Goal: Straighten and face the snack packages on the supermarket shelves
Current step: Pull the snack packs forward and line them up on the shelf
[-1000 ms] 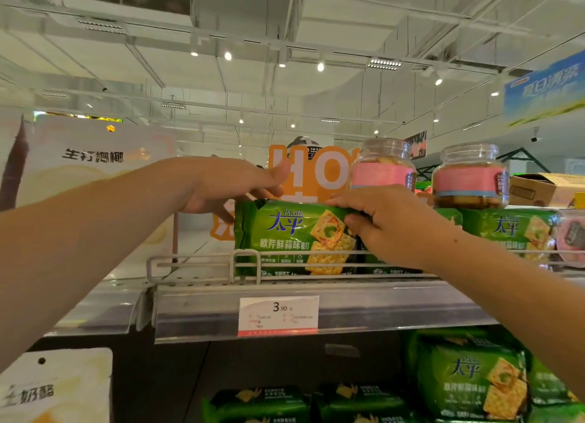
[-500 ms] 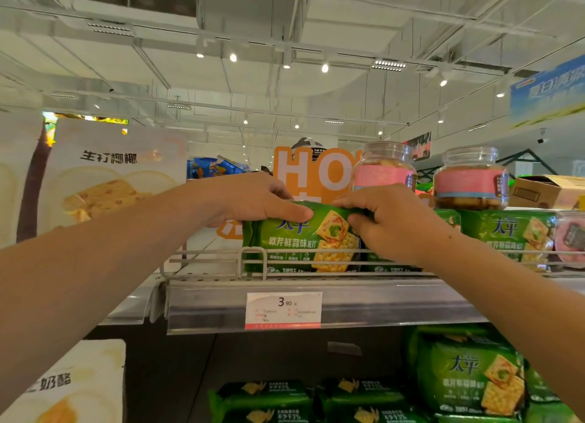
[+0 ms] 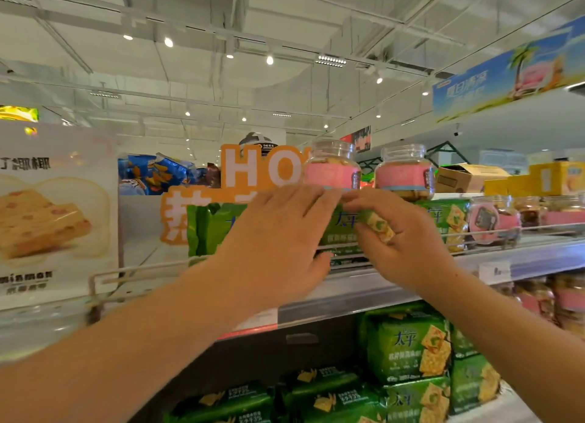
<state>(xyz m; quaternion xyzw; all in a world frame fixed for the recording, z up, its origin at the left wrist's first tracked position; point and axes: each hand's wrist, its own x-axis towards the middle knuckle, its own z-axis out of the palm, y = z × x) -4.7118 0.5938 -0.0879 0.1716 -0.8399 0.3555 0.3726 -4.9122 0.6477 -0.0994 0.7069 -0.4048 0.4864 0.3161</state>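
Green cracker packs fill the top shelf (image 3: 395, 283), and the one being handled, the front cracker pack (image 3: 215, 226), stands upright behind the wire rail (image 3: 136, 272) at the shelf's front edge. The left hand (image 3: 278, 242) lies flat against the face of this pack, fingers straight and spread a little, the thumb low near the rail. The right hand (image 3: 408, 235) is just beside it, its fingers curled and pinching the pack's upper right part, with the printed cracker picture showing between thumb and forefinger. The fingertips of both hands nearly meet at the pack's top edge.

Two clear jars with pink labels stand on the packs behind: the left jar (image 3: 332, 166) right above the hands, the right jar (image 3: 405, 172) beside it. Another green pack (image 3: 449, 216) stands to the right of the right hand, and a jar lying on its side (image 3: 493, 223) comes next. An orange sign (image 3: 253, 169) rises behind the held pack. More green packs (image 3: 408, 346) are stacked on the shelf below. A white poster with a bread picture (image 3: 53, 213) stands at the far left.
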